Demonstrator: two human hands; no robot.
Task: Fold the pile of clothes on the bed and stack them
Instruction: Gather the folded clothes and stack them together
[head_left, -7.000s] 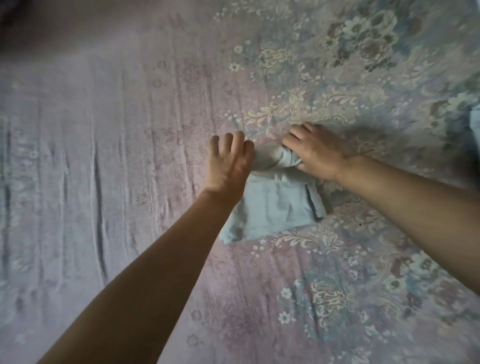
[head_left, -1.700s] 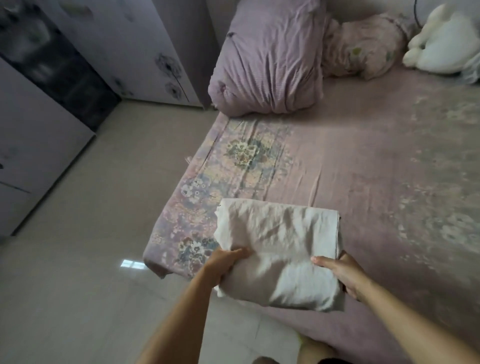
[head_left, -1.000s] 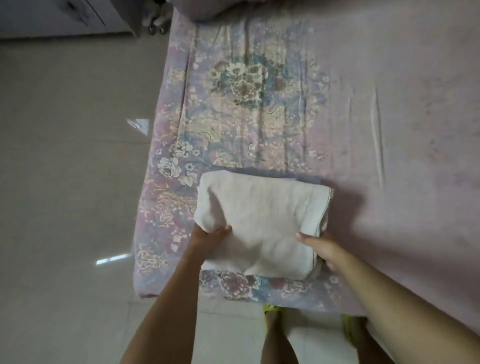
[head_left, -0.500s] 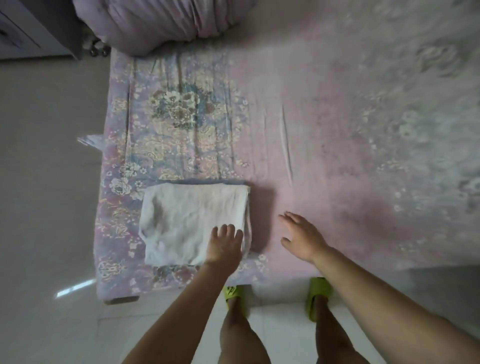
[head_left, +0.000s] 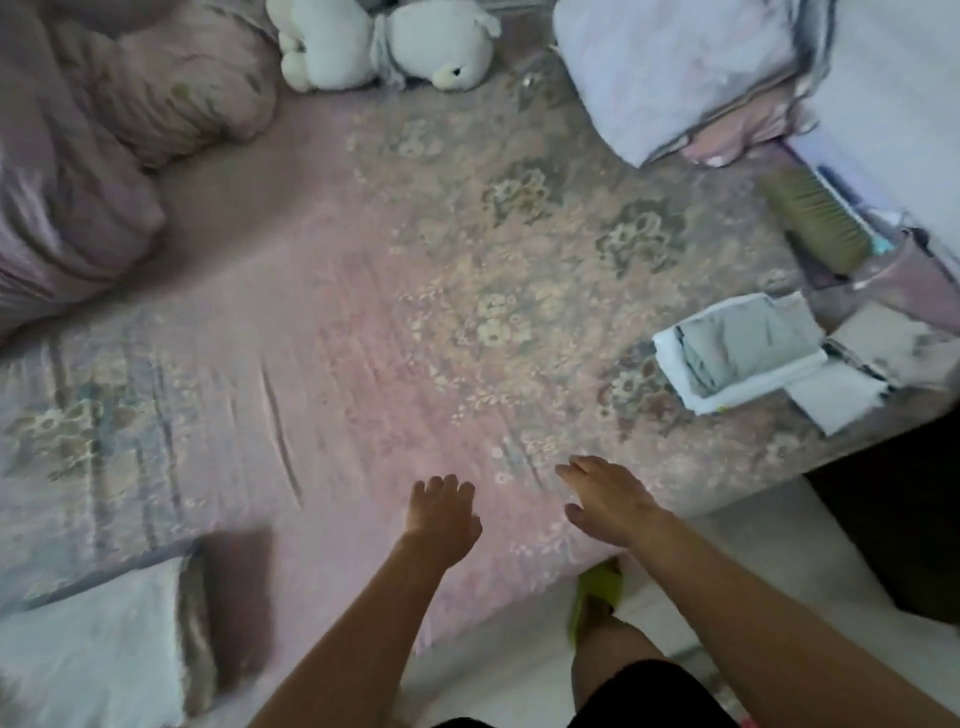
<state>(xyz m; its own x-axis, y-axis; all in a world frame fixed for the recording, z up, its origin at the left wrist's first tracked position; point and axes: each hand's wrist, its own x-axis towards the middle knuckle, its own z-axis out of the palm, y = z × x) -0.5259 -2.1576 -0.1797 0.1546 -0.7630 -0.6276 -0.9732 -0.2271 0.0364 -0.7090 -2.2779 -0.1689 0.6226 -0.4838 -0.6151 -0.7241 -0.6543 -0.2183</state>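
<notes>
Fingers of both hands are loose and spread, holding nothing: the left hand (head_left: 442, 512) and the right hand (head_left: 608, 501) hover just above the bed (head_left: 363, 322) near its front edge. Half a second ago the left hand rested on the folded white cloth (head_left: 88, 644); now that cloth lies alone at the bed's lower left corner, well apart from both hands. I judge that piece is placed and the hands are free for the next one. At the bed's right edge sits a small stack of folded clothes (head_left: 748, 353), grey on top of white, with more pale pieces (head_left: 872, 343) beside it. No open container shows; a clear zipped storage bag (head_left: 675, 67) holds pale bedding at the top right.
</notes>
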